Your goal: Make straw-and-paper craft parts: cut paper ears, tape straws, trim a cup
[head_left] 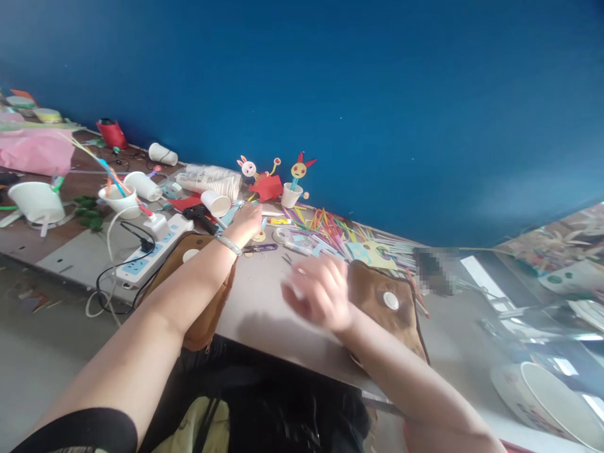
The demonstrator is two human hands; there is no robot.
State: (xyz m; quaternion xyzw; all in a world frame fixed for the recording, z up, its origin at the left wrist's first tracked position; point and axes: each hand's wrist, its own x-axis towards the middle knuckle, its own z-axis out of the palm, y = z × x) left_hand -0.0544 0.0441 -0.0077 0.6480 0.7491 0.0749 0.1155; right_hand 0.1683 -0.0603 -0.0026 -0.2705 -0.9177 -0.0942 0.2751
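My left hand (248, 221), a bangle on its wrist, reaches to the far side of the table beside a tipped white paper cup (216, 204) and a black glue gun (201, 218). Its fingers point away from me and are mostly hidden; light blue pieces show around them. Over the near table, my right hand (323, 292) hangs loosely bent and somewhat blurred, with nothing visible in it. Beyond it lie scissors (261, 248), a tape roll (282, 235) and a yellow glue stick (280, 221). Behind stands a paper cup (291, 195) bearing a red-eared figure (299, 171).
A white power strip (155, 248) with cables lies at the left. Brown cushions (384, 296) rest under both forearms. Colourful pipe cleaners (330, 226) spread along the blue wall (330, 94). Stacked paper cups (210, 182) lie at the back; a white basin (542, 402) sits at the right.
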